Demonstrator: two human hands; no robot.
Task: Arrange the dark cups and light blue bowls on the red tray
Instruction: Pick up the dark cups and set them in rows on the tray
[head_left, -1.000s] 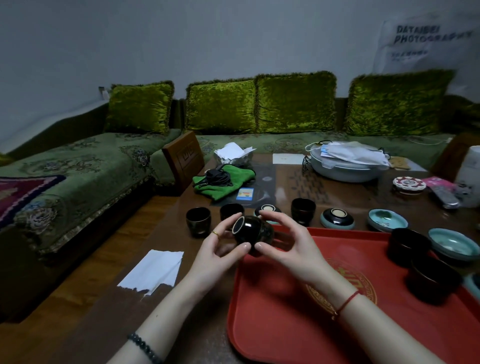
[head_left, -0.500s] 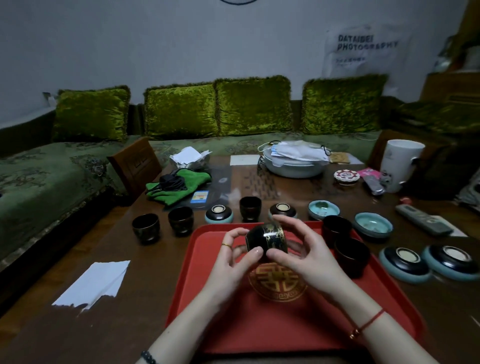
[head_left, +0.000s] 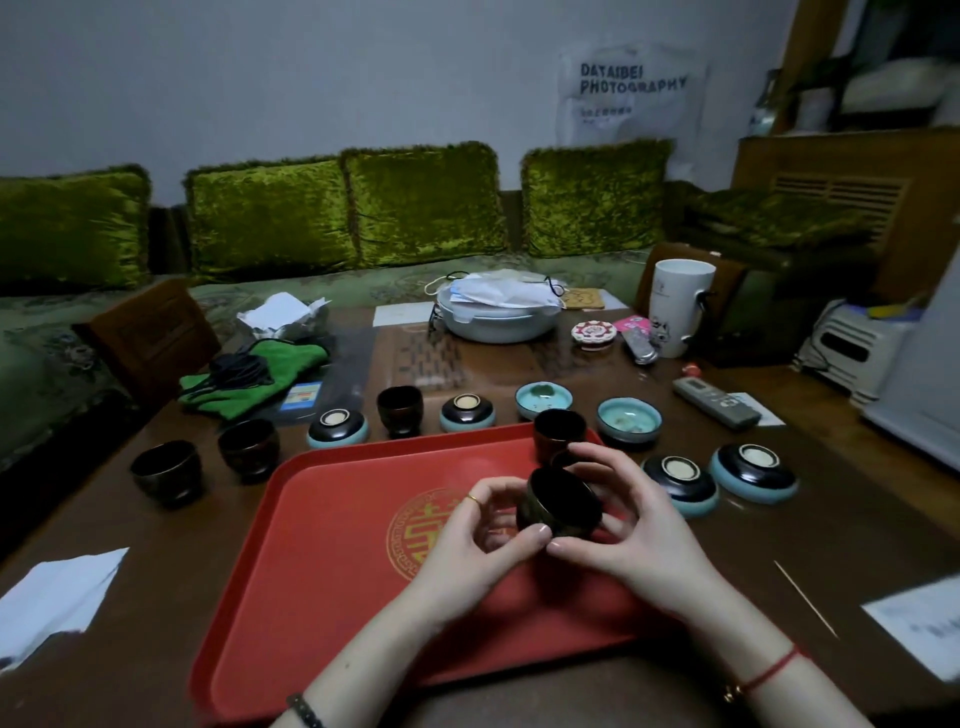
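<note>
A red tray (head_left: 332, 525) lies on the brown table in front of me. Above its right half, my left hand (head_left: 467, 535) and my right hand (head_left: 623, 530) both grip one dark cup (head_left: 563, 499), tilted with its mouth up and toward me. A second dark cup (head_left: 560, 432) stands at the tray's far right corner, another partly hidden behind my right fingers. Three dark cups (head_left: 167, 470) (head_left: 248, 449) (head_left: 399, 410) stand off the tray. Light blue bowls lie beyond and right of it: two upright (head_left: 543, 399) (head_left: 629, 420), several upside down (head_left: 337, 427) (head_left: 753, 472).
A green cloth with a black cord (head_left: 249, 376), a white covered dish (head_left: 497, 312), a white mug (head_left: 680, 306) and a remote (head_left: 717, 402) sit at the table's far side. Paper sheets (head_left: 52, 597) lie at the left and right edges. A green sofa runs behind.
My view has swung right. Both hands carried the dark cup from the tray's far left edge to above its right half, turning it mouth-up.
</note>
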